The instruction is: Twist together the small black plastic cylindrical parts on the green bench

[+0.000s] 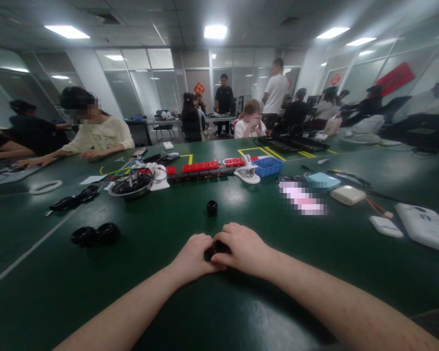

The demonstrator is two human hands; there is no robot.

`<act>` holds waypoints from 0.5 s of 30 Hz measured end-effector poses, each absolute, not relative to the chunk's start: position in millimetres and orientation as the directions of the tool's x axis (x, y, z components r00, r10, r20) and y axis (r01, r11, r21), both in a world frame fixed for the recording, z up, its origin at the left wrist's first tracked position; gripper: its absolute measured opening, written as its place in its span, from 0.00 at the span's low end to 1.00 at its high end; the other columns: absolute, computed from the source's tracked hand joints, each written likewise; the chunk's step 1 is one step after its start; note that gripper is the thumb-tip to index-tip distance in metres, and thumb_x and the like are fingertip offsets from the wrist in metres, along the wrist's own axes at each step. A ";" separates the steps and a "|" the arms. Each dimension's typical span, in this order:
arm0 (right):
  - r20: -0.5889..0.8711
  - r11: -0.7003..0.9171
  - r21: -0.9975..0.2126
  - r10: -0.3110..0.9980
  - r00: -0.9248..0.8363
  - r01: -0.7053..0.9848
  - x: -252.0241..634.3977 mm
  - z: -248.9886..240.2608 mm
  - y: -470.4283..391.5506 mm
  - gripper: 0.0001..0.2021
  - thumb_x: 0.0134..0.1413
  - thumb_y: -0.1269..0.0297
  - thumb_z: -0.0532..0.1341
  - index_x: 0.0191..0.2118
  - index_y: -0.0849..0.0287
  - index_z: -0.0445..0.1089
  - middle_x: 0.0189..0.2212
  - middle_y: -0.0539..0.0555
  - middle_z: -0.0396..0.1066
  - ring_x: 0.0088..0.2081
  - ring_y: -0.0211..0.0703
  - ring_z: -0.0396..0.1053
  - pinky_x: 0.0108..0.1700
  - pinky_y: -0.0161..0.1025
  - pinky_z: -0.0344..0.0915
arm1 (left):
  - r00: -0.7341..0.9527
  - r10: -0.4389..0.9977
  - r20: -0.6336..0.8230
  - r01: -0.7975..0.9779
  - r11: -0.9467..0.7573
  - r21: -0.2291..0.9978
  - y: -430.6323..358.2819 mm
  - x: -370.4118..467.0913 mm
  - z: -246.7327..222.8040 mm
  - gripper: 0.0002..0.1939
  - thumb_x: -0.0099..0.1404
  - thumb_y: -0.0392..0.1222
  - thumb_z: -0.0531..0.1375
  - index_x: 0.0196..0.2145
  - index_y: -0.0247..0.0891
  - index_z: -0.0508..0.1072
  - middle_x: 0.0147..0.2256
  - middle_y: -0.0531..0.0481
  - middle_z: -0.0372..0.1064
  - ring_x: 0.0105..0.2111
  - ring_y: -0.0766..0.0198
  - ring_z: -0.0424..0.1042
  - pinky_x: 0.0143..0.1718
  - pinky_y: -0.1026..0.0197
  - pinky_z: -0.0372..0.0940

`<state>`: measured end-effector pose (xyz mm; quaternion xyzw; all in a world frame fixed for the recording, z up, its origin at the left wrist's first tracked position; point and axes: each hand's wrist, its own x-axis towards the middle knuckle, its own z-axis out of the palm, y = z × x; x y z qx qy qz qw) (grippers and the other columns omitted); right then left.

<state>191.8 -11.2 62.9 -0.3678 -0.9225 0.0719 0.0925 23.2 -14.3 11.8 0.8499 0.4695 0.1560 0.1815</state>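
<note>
A black round object [219, 248] is held between my two hands just above or on the green table [161, 302], near the centre. My left hand [193, 256] grips its left side. My right hand [241, 247] has its fingers curled over the right side and covers part of it. Beyond my hands a small black cylinder-like piece [212, 208] stands on the table. To the left lie two black rounded pieces [95, 234], side by side and touching.
A metal bowl [130, 187] of black parts, red blocks [200, 166], a white stand [247, 173] and a blue basket [269, 167] line the far side. Black cables [75, 199] lie left; white boxes [347, 195] lie right. People sit around.
</note>
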 end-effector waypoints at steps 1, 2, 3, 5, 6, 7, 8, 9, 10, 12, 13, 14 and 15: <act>0.121 0.719 -0.200 0.692 -0.712 0.666 191.9 62.6 -11.2 0.17 0.49 0.53 0.59 0.38 0.62 0.70 0.31 0.55 0.66 0.34 0.43 0.62 0.34 0.37 0.59 | 0.510 0.855 0.095 0.742 -0.492 0.456 -14.3 23.5 12.0 0.16 0.49 0.52 0.64 0.29 0.37 0.69 0.28 0.54 0.66 0.31 0.61 0.64 0.34 0.60 0.56; 0.124 0.719 -0.201 0.692 -0.711 0.665 191.9 62.3 -11.3 0.16 0.49 0.53 0.59 0.38 0.62 0.70 0.31 0.55 0.66 0.34 0.43 0.62 0.34 0.37 0.59 | 0.510 0.855 0.094 0.741 -0.492 0.458 -14.4 23.7 12.3 0.16 0.49 0.52 0.64 0.29 0.37 0.69 0.28 0.54 0.66 0.31 0.61 0.64 0.34 0.61 0.57; 0.126 0.719 -0.203 0.692 -0.710 0.665 192.0 62.3 -11.6 0.16 0.50 0.53 0.59 0.39 0.61 0.70 0.31 0.55 0.65 0.34 0.43 0.62 0.34 0.37 0.59 | 0.510 0.855 0.093 0.740 -0.491 0.460 -14.4 23.9 12.7 0.16 0.49 0.51 0.64 0.29 0.37 0.69 0.28 0.54 0.66 0.31 0.61 0.64 0.34 0.61 0.57; 0.125 0.714 -0.211 0.697 -0.706 0.667 192.1 62.5 -12.4 0.16 0.50 0.54 0.59 0.39 0.61 0.70 0.31 0.55 0.65 0.35 0.43 0.62 0.34 0.37 0.59 | 0.512 0.855 0.086 0.739 -0.489 0.464 -14.7 24.1 13.7 0.16 0.49 0.51 0.64 0.30 0.37 0.69 0.28 0.53 0.66 0.31 0.61 0.64 0.34 0.60 0.57; 0.125 0.710 -0.212 0.701 -0.703 0.671 192.1 62.7 -12.9 0.16 0.50 0.54 0.59 0.39 0.61 0.70 0.31 0.55 0.65 0.35 0.43 0.62 0.34 0.37 0.59 | 0.510 0.856 0.081 0.741 -0.485 0.465 -14.9 24.1 14.2 0.16 0.49 0.51 0.64 0.30 0.37 0.69 0.28 0.53 0.66 0.31 0.61 0.64 0.34 0.60 0.57; 0.125 0.706 -0.212 0.705 -0.698 0.676 192.0 63.0 -13.3 0.16 0.50 0.54 0.59 0.39 0.60 0.70 0.31 0.55 0.65 0.35 0.43 0.62 0.34 0.37 0.59 | 0.508 0.858 0.075 0.744 -0.481 0.464 -15.1 24.1 14.7 0.16 0.49 0.51 0.64 0.30 0.37 0.69 0.29 0.53 0.66 0.31 0.61 0.64 0.34 0.60 0.57; 0.125 0.703 -0.210 0.708 -0.695 0.679 192.0 63.1 -13.6 0.16 0.50 0.54 0.59 0.39 0.60 0.70 0.31 0.55 0.65 0.35 0.43 0.62 0.34 0.37 0.59 | 0.504 0.861 0.070 0.747 -0.476 0.464 -15.3 24.1 15.1 0.16 0.49 0.51 0.64 0.30 0.37 0.69 0.29 0.53 0.66 0.31 0.60 0.64 0.34 0.60 0.57; 0.125 0.701 -0.206 0.711 -0.692 0.682 191.9 63.1 -13.7 0.16 0.50 0.53 0.59 0.39 0.60 0.70 0.31 0.55 0.65 0.35 0.44 0.62 0.34 0.38 0.59 | 0.503 0.862 0.067 0.749 -0.473 0.463 -15.5 24.0 15.3 0.16 0.50 0.51 0.63 0.30 0.37 0.69 0.29 0.52 0.66 0.31 0.60 0.64 0.34 0.60 0.57; 0.126 0.701 -0.202 0.711 -0.692 0.684 191.8 62.8 -13.7 0.16 0.50 0.53 0.59 0.39 0.60 0.70 0.31 0.55 0.65 0.35 0.44 0.62 0.34 0.38 0.59 | 0.502 0.862 0.067 0.750 -0.473 0.462 -15.5 23.9 15.2 0.15 0.50 0.51 0.63 0.30 0.37 0.69 0.29 0.53 0.66 0.31 0.60 0.64 0.34 0.60 0.57; 0.126 0.704 -0.197 0.708 -0.695 0.682 191.7 61.9 -13.3 0.16 0.50 0.53 0.59 0.40 0.60 0.69 0.31 0.55 0.66 0.35 0.44 0.62 0.35 0.38 0.60 | 0.502 0.862 0.073 0.751 -0.477 0.456 -15.2 23.8 14.4 0.15 0.50 0.51 0.63 0.29 0.37 0.69 0.28 0.53 0.66 0.31 0.60 0.64 0.34 0.60 0.57; 0.127 0.705 -0.198 0.707 -0.695 0.681 191.6 61.4 -13.1 0.17 0.49 0.53 0.59 0.40 0.60 0.69 0.32 0.55 0.66 0.35 0.44 0.62 0.35 0.38 0.60 | 0.503 0.861 0.077 0.751 -0.480 0.453 -14.8 23.7 13.6 0.15 0.50 0.51 0.63 0.29 0.37 0.69 0.28 0.53 0.66 0.31 0.60 0.65 0.34 0.60 0.57; 0.128 0.704 -0.201 0.708 -0.694 0.681 191.5 60.9 -13.0 0.17 0.49 0.53 0.60 0.40 0.61 0.69 0.32 0.55 0.66 0.36 0.44 0.62 0.35 0.39 0.60 | 0.504 0.860 0.081 0.751 -0.483 0.449 -14.4 23.6 12.7 0.15 0.50 0.51 0.63 0.29 0.37 0.69 0.28 0.53 0.66 0.31 0.60 0.65 0.34 0.60 0.57; 0.132 0.702 -0.205 0.710 -0.692 0.682 191.4 60.5 -12.9 0.18 0.48 0.54 0.60 0.41 0.61 0.68 0.32 0.55 0.66 0.36 0.45 0.63 0.36 0.39 0.61 | 0.505 0.859 0.085 0.751 -0.486 0.447 -14.0 23.5 11.8 0.15 0.49 0.51 0.63 0.29 0.37 0.69 0.28 0.53 0.66 0.31 0.60 0.65 0.34 0.61 0.57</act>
